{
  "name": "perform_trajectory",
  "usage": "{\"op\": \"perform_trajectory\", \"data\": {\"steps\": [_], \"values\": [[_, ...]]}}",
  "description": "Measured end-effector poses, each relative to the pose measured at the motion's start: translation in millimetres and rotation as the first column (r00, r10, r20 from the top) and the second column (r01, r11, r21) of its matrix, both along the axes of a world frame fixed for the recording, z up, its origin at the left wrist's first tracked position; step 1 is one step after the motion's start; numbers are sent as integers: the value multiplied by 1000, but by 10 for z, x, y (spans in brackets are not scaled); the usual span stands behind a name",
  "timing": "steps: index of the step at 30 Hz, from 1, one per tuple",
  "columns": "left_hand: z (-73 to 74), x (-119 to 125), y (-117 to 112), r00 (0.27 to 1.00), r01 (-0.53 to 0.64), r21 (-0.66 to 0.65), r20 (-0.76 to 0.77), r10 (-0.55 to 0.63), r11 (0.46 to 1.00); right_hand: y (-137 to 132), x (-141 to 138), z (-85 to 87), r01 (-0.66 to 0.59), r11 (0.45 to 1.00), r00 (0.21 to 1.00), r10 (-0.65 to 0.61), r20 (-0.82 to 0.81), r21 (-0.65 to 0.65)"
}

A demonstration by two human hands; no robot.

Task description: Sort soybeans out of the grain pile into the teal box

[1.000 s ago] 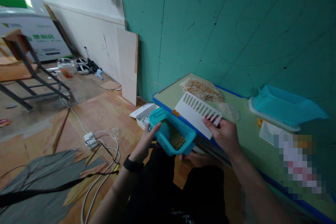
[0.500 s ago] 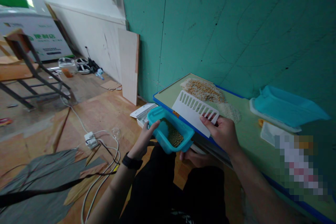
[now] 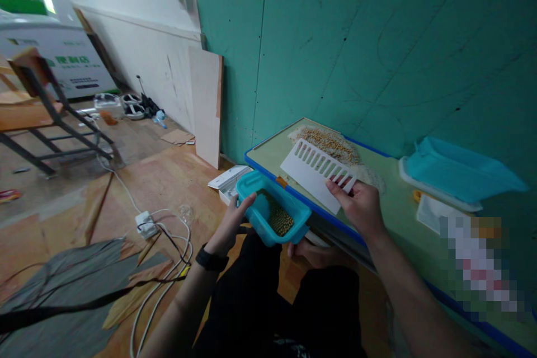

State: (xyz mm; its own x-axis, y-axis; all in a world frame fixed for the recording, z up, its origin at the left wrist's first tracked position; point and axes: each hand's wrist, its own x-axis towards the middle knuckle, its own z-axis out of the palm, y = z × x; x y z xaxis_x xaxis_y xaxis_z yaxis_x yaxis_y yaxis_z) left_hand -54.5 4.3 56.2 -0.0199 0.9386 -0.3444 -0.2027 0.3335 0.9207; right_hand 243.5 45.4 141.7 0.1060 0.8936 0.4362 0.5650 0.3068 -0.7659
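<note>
My left hand (image 3: 231,224) grips the near-left side of a blue plastic tub (image 3: 251,182), its thumb on the rim. Small round greenish-yellow beans (image 3: 279,219) lie inside the tub, which sits just below the table's blue edge. In my right hand (image 3: 361,204) is a white slotted scraper (image 3: 312,176), tilted above the table's near edge, slots toward the wall. Beyond the scraper, a mixed pile of yellow beans and pale grains (image 3: 325,142) spreads over the tabletop, partly hidden by the scraper.
A light-green table (image 3: 403,224) stands against the green wall. On its right are a translucent blue bin (image 3: 461,170) and a white tray (image 3: 432,212), beside a blurred-out patch. Cables and a power strip (image 3: 145,224) lie on the floor, with a chair (image 3: 37,109) farther left.
My right hand has moved the white scraper slightly up and right, away from the tub and closer to the pile. My left hand and the tub have hardly moved.
</note>
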Motion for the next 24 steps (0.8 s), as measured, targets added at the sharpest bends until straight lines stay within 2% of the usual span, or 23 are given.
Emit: {"op": "perform_trajectory", "data": {"steps": [9,24], "values": [[5,10,-5,1000,5,16,-1,-5,1000,50,45,-43,-32,998,999,31,-8,-61],[4,50,41,1000,-5,-9,-12,5,1000,46,-49,-43,-35,998,999,36,27,-52]]}}
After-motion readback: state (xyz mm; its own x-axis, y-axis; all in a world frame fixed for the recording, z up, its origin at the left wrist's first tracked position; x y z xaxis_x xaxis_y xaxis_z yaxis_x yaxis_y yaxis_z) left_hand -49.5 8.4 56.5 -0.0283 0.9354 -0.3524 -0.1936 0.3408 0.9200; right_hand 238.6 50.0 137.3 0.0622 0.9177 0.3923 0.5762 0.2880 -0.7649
